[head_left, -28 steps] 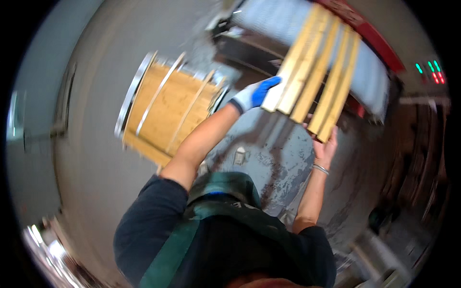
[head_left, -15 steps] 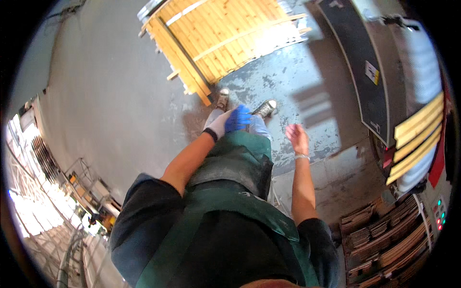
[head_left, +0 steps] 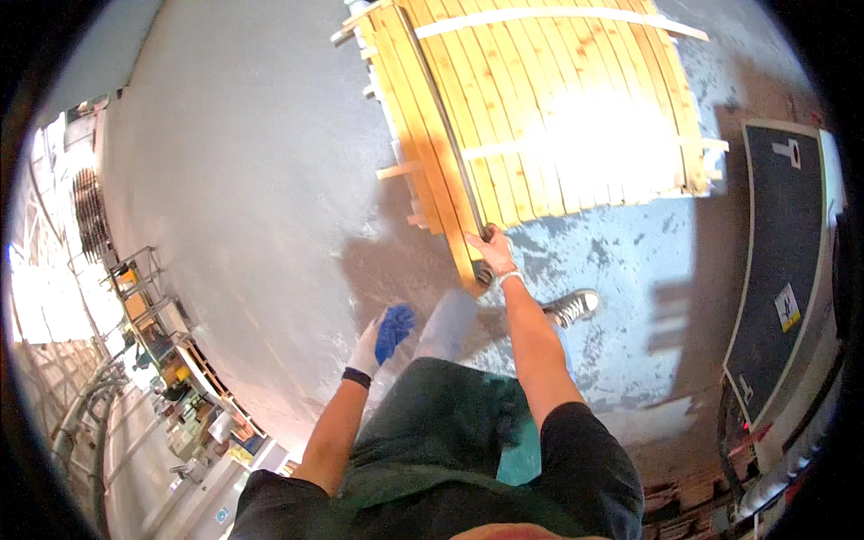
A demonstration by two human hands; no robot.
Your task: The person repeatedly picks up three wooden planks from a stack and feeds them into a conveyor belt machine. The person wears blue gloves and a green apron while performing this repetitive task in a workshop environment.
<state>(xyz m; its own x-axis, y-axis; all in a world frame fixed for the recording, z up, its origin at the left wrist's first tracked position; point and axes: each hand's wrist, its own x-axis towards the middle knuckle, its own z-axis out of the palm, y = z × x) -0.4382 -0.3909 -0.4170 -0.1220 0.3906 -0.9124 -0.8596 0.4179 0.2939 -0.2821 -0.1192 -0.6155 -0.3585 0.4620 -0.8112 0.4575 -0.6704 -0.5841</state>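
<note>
head-worn fisheye, looking down — floor [head_left: 252, 180]

We note bare, pale slatted wood on the round pallet structure [head_left: 549, 117], a dark metal band [head_left: 447, 144] across it, matt, patchily worn floor [head_left: 243, 180], and a blue-and-white fabric glove [head_left: 382, 337].

My right hand [head_left: 490, 250] is bare, arm stretched forward, fingers curled closed. My left hand [head_left: 382, 337], in a blue-and-white glove, hangs lower with loose, open fingers.
</note>
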